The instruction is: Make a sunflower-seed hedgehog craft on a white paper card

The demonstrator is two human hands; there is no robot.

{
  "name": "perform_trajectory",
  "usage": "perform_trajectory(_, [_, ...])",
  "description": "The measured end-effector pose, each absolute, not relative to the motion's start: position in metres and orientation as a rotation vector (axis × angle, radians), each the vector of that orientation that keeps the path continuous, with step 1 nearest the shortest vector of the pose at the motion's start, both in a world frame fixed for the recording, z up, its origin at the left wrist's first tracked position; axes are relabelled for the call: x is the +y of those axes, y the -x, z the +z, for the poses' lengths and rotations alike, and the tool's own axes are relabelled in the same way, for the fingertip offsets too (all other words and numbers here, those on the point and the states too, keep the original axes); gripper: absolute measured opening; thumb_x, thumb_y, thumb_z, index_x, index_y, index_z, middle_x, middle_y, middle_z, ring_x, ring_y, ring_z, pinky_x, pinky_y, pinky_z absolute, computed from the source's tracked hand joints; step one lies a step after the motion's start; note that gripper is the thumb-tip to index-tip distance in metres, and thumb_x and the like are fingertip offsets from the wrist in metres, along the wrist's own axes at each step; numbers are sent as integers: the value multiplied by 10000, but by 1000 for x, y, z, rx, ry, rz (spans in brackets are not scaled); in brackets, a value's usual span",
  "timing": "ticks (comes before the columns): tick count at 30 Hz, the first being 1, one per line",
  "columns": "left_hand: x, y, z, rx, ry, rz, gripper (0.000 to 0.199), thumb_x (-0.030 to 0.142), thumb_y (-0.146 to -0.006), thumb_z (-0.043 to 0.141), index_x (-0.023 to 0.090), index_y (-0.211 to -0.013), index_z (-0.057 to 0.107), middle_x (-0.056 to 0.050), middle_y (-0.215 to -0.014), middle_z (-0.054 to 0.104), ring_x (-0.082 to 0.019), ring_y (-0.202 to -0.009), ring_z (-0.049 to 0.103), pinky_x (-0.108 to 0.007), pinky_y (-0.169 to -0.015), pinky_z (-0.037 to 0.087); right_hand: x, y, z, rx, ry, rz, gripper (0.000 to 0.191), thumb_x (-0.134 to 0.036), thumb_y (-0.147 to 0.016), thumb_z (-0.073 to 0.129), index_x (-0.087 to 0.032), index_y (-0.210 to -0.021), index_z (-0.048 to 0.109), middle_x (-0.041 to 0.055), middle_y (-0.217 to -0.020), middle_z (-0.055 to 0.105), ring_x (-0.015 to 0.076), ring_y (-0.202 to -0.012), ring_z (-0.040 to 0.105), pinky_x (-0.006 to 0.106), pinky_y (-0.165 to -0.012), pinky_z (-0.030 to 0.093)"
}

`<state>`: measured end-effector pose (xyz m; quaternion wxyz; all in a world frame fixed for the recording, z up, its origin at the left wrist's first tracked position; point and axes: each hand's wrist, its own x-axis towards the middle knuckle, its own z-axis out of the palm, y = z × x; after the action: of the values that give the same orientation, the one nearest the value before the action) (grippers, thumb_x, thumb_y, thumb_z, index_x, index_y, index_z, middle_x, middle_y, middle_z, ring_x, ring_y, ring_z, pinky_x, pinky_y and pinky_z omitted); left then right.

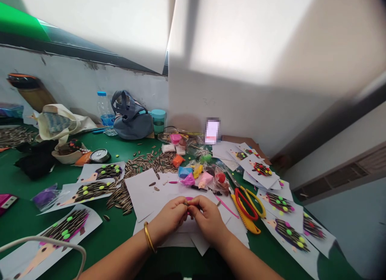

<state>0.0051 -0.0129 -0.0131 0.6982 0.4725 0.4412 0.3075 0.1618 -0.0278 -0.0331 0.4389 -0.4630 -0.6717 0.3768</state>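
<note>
My left hand (172, 215) and my right hand (208, 220) meet over white paper sheets (144, 193) on the green table. The fingertips of both are pinched together around something small that I cannot make out; a bit of pink shows behind them. A gold bangle (148, 236) circles my left wrist. Beyond my hands lie packets of coloured clay, among them a blue one (185, 172) and a pale pink one (205, 179). A thin pink strip (228, 207) rests right of my right hand.
Red-handled scissors (245, 203) and a yellow-handled tool (247, 223) lie at the right. A pile of striped seeds (122, 197) spreads to the left. Hedgehog pictures (68, 227) flank both sides. A blue bag (132, 125), a bottle (105, 115) and a phone (212, 130) stand behind.
</note>
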Motion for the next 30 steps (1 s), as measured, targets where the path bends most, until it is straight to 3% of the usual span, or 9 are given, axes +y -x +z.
perform_trajectory(7, [-10,-3,-18,1082,-1328,708,89,214,-735,467,183,-680,531,22,-648,482,-147,-631,418,-254,-587,337,-27,-160,-35,-1667,1169,940,102,-195,-893,566,-211,-878,666,-2,-753,662,141,-691,617,251,-663,475])
perform_trajectory(16, [-9,-1,-18,1074,-1419,632,101,251,-755,392,203,-706,467,33,-661,445,-155,-637,402,-280,-609,348,-29,-160,-29,-1827,1202,691,104,-180,-898,554,-208,-864,648,12,-779,652,159,-741,596,260,-675,437])
perform_trajectory(30, [-12,-3,-20,1200,-1803,610,195,253,-844,401,203,-757,568,-37,-780,632,-197,-752,559,-302,-716,421,-27,-163,-37,-2052,1185,330,137,-157,-903,492,-195,-902,623,54,-818,681,196,-768,618,289,-707,447])
